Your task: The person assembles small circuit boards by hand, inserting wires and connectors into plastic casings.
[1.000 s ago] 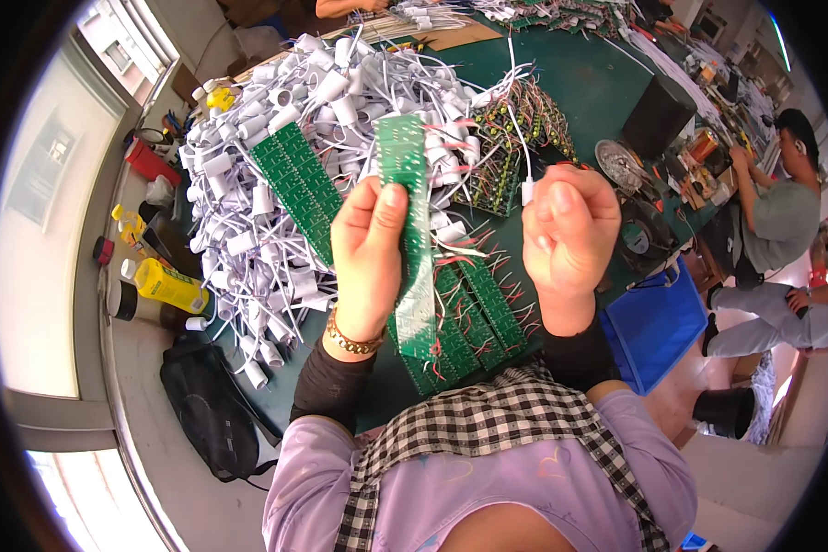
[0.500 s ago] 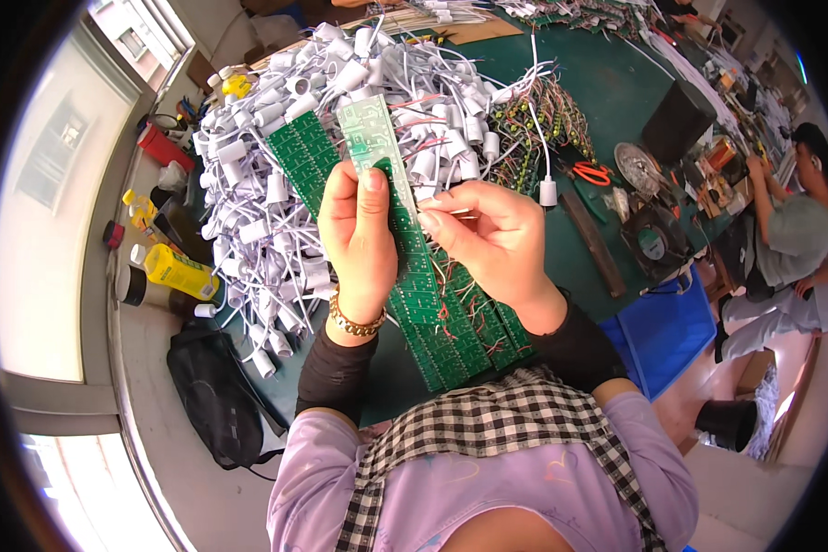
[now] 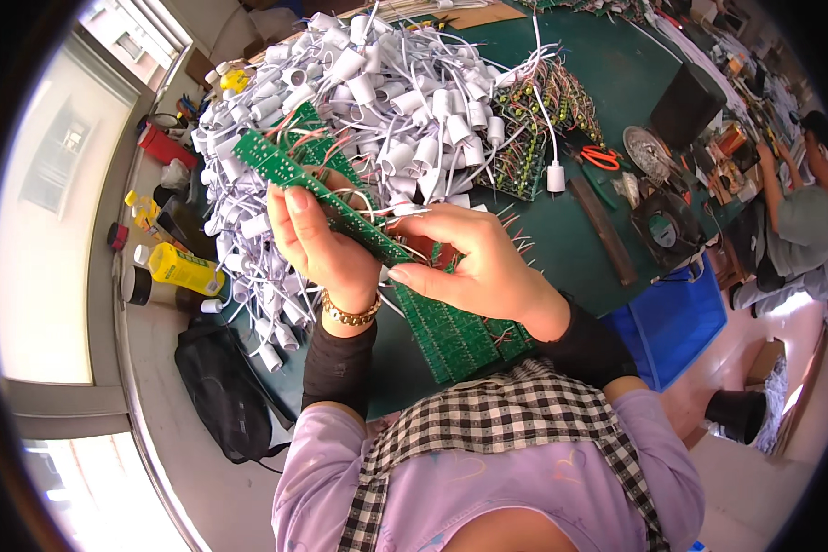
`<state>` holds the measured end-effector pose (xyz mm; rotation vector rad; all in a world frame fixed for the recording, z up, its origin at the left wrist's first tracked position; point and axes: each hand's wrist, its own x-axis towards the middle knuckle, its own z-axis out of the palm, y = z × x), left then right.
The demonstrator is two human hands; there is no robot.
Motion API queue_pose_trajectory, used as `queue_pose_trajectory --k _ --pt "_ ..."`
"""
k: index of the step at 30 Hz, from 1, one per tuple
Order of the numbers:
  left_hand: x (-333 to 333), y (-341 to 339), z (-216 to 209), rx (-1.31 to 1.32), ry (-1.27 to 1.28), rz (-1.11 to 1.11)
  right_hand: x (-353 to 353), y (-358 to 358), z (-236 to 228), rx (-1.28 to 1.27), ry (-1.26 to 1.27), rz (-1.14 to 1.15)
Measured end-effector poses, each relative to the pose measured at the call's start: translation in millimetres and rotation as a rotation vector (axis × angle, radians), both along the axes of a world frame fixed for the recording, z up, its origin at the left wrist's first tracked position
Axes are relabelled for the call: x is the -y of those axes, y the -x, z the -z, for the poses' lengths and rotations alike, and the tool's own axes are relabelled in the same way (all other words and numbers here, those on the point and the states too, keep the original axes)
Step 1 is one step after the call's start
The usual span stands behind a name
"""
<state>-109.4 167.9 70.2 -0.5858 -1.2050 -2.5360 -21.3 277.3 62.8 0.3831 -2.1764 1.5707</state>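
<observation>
My left hand (image 3: pixel 327 248) grips a long green circuit board (image 3: pixel 290 175), thumb on its near face and fingers behind. The board is tilted, its soldered side toward me, with red and white wires (image 3: pixel 327 143) sticking out of the far side. At its lower end is my right hand (image 3: pixel 488 267), index finger and thumb closing in on a white wire (image 3: pixel 377 211) by the board's edge. The fingertips are partly hidden, so their exact hold is hard to see. Below both hands, more green circuit boards (image 3: pixel 442 340) lie side by side on the table, several with short red wires.
A large heap of white lamp sockets with cables (image 3: pixel 248 225) fills the left and far table. To the right lie wired boards (image 3: pixel 524 166), orange-handled scissors (image 3: pixel 601 158), a dark bar (image 3: pixel 603 230) and a fan (image 3: pixel 662 225). A blue bin (image 3: pixel 676 322) stands below the table's edge. A co-worker (image 3: pixel 805 212) sits at right.
The held board has tipped over to the left and lowered, and wires now show on its far side. My left hand turned with it; my right hand moved slightly down and left.
</observation>
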Motion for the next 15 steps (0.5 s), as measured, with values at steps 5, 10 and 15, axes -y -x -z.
queue_pose_trajectory --k 5,10,15 --pt "-1.5 3.4 8.1 -0.013 -0.053 -0.018 -1.2 -1.0 7.5 -0.095 0.011 0.025" --pt "-13.0 -7.7 3.6 0.101 0.183 0.201 -5.8 -2.9 10.1 -0.014 0.307 0.095" --pt "-19.7 -22.7 20.2 0.027 0.225 0.337 -9.2 -6.3 5.9 -0.066 0.390 0.048"
